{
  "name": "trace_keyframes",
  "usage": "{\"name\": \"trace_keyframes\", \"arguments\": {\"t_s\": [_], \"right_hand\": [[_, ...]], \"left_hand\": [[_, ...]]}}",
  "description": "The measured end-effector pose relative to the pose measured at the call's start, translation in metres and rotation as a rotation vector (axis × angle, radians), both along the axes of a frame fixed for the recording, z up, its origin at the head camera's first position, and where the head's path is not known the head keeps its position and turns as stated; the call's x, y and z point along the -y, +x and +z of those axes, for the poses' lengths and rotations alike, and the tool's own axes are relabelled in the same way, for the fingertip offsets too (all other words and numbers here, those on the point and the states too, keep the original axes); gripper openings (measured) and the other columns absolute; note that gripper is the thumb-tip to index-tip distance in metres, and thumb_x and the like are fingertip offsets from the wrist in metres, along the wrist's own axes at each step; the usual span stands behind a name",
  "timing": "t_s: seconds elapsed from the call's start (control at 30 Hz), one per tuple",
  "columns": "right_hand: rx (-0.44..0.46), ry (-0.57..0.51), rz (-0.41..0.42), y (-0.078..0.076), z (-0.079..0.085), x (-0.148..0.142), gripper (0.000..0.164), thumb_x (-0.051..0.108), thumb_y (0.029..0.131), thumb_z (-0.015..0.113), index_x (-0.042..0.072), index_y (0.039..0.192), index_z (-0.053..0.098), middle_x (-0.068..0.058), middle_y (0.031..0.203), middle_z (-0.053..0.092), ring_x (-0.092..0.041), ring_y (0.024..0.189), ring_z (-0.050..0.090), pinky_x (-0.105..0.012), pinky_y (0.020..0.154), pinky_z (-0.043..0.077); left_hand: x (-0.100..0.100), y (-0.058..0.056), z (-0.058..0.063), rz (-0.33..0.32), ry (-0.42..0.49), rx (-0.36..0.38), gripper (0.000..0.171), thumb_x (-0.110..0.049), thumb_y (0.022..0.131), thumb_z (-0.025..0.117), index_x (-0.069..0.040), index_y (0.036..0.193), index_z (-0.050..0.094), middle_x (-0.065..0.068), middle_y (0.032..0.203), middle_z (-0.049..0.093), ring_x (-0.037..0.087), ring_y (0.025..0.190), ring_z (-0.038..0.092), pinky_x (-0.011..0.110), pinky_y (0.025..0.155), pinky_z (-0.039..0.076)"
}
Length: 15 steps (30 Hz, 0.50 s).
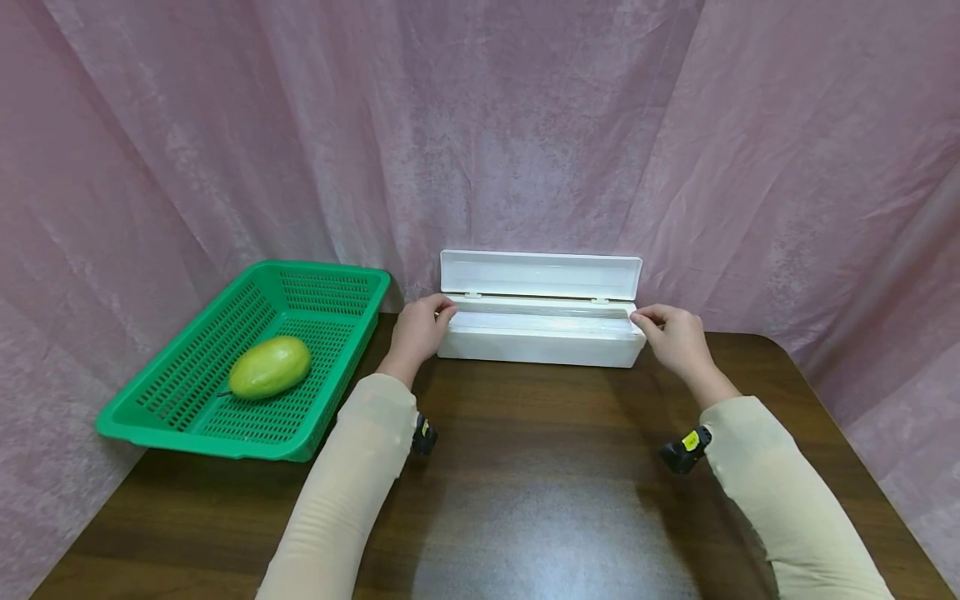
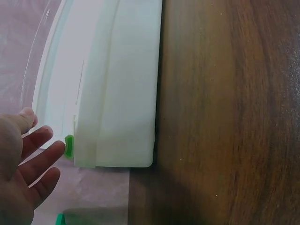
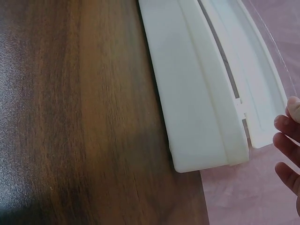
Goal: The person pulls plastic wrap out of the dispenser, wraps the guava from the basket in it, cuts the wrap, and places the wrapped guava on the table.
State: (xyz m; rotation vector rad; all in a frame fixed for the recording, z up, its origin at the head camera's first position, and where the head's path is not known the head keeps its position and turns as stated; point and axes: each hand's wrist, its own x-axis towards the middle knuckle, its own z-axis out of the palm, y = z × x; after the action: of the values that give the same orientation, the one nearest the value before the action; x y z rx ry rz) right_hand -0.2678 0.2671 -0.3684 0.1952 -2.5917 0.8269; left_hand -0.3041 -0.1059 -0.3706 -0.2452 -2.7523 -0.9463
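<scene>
A long white cling film box (image 1: 540, 346) sits at the back of the table, its lid (image 1: 540, 275) raised on hinges at the rear. Clear film shows along its opening. My left hand (image 1: 420, 329) is at the box's left end and my right hand (image 1: 675, 337) at its right end. In the wrist views, the edge of a clear plastic film (image 2: 29, 61) runs to each hand's thumb and forefinger, which pinch it. The other fingers of the left hand are spread loosely. A small green piece (image 2: 69, 146) shows at the box's left end.
To the left stands a green slotted basket (image 1: 300, 446) holding one yellow-green oval fruit (image 1: 270, 367). Pink curtain (image 1: 525, 125) hangs right behind the box and along both sides. The brown wooden table (image 1: 540, 467) extends in front of the box.
</scene>
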Motion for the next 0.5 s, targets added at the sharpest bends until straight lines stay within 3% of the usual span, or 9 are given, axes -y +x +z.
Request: {"name": "trace_keyframes", "arguments": {"t_s": [0.5], "right_hand": [[-0.054, 0.021, 0.003, -0.0011, 0.0042, 0.0001, 0.026, 0.021, 0.093, 0.061, -0.002, 0.098, 0.071, -0.018, 0.089, 0.072, -0.027, 0.073, 0.062, -0.037, 0.065, 0.046]], "left_hand": [[0.0024, -0.0006, 0.0074, -0.018, 0.037, 0.021, 0.024, -0.028, 0.094, 0.059, -0.011, 0.105, 0.071, 0.007, 0.100, 0.070, 0.023, 0.086, 0.061, 0.038, 0.078, 0.051]]}}
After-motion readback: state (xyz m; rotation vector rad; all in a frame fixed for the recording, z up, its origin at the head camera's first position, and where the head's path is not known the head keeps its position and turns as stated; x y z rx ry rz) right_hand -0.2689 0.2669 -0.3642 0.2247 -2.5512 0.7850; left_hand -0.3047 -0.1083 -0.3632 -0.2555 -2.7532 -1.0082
